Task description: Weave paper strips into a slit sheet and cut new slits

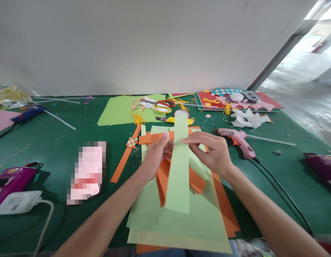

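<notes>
A long light green paper strip stands upright between my hands, above a pile of green sheets and orange strips. My left hand is at its left side, fingers curled around an orange strip that passes behind the green one. My right hand pinches the green strip's right edge between thumb and fingertips. An orange strip with a checkered woven piece and a yellow tassel lies left of the pile.
Beyond the pile lie scissors and a yellow cutter. A pink glue gun with a black cord is at right; a phone, white plug and blue glue gun are at left.
</notes>
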`<act>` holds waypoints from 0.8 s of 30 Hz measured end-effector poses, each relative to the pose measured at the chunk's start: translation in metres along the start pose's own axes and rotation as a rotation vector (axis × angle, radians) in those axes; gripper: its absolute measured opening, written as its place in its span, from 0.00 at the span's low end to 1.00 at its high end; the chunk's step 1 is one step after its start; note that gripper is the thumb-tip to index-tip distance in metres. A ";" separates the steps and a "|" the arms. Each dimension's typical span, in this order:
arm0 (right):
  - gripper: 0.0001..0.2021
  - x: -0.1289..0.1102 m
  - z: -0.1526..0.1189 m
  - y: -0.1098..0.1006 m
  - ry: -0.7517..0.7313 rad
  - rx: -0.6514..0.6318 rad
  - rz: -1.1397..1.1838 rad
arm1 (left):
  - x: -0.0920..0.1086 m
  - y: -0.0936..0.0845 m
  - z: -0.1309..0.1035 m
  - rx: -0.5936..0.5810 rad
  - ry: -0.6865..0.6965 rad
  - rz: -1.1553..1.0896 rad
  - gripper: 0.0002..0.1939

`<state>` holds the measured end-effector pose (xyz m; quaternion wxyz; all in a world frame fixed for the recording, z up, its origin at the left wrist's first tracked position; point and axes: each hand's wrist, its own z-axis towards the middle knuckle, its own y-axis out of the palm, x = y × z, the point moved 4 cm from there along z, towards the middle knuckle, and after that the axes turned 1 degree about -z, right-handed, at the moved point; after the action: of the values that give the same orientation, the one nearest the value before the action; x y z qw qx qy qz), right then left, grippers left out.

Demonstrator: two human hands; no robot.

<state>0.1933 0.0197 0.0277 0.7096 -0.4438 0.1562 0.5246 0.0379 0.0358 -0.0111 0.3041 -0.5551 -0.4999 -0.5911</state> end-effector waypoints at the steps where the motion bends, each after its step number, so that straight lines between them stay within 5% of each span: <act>1: 0.12 0.000 0.000 0.002 -0.022 -0.029 0.006 | 0.001 0.000 0.000 0.021 0.028 0.024 0.21; 3: 0.12 0.005 0.001 0.004 0.032 -0.066 0.037 | 0.005 -0.001 -0.002 0.090 0.123 0.144 0.17; 7: 0.09 0.022 0.003 0.006 0.376 -0.062 0.244 | 0.009 0.000 -0.006 0.139 0.225 0.437 0.17; 10: 0.10 0.030 0.001 0.012 0.511 -0.219 0.372 | 0.009 0.002 -0.009 0.122 0.268 0.545 0.15; 13: 0.13 0.032 -0.001 0.014 0.537 -0.326 0.389 | 0.010 0.004 -0.010 0.098 0.291 0.567 0.14; 24: 0.17 0.031 -0.001 0.010 0.550 -0.328 0.318 | 0.008 0.006 -0.010 0.060 0.220 0.484 0.15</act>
<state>0.1975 0.0382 0.0011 0.4696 -0.6466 0.3221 0.5076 0.0377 0.0262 -0.0004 0.5055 -0.5815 -0.3338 -0.5430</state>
